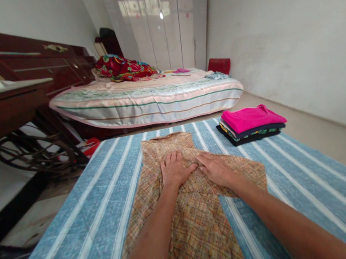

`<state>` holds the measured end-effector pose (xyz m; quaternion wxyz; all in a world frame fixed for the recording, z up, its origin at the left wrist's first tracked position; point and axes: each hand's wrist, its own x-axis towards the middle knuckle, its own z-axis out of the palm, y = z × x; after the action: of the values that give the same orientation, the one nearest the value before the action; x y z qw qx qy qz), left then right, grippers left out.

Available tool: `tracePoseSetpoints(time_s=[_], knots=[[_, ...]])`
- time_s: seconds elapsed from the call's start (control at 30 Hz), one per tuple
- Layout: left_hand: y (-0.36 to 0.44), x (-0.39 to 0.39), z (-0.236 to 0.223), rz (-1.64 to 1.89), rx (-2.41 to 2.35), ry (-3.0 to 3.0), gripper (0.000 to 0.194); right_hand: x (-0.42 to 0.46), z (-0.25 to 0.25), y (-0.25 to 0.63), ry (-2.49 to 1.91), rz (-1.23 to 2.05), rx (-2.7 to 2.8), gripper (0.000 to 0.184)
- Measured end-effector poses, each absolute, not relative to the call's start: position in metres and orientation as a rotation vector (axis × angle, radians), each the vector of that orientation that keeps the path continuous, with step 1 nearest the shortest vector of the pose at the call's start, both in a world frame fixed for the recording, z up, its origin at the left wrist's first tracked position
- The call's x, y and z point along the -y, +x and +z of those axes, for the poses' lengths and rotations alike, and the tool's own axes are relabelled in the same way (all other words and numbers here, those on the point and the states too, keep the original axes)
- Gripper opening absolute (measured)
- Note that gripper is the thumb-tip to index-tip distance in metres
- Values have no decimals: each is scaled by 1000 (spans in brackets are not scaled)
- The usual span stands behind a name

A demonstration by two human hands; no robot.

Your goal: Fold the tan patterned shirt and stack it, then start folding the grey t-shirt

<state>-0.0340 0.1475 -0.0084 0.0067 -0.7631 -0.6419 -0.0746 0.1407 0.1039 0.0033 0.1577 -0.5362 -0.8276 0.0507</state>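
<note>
plaid garment [197, 215]: spread on blue striped cover [74, 231], one sleeve out rightward | left hand [174, 172]: fingers slightly fanned, palm down, seemingly keeping fabric flat | right hand [214, 168]: fingers close together on fabric, cannot tell if pinching | folded clothes [251, 123]: stacked aside, apparently leaving room | wardrobe [160, 33]: doors closed, contents hidden
</note>
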Motion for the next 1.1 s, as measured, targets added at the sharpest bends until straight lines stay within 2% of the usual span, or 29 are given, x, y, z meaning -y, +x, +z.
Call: tracePoseSetpoints(time_s=[0.17, 0.37, 0.5, 0.73, 1.1], knots=[[-34, -147, -8, -228, 2026, -2407, 90, -101, -17, 150, -1752, 155, 2296, 58], [-34, -147, -8, -247, 2030, -2396, 88, -101, -8, 140, -1582, 146, 2399, 61], [-33, -148, -8, -242, 2023, -2387, 89, -100, -13, 144, -1693, 139, 2397, 73], [-33, -148, -9, -266, 2006, -2397, 92, -69, -11, 150, -1710, 141, 2418, 82], [-33, -141, -7, -274, 2031, -2420, 90, -18, -14, 152, -1620, 127, 2430, 70]])
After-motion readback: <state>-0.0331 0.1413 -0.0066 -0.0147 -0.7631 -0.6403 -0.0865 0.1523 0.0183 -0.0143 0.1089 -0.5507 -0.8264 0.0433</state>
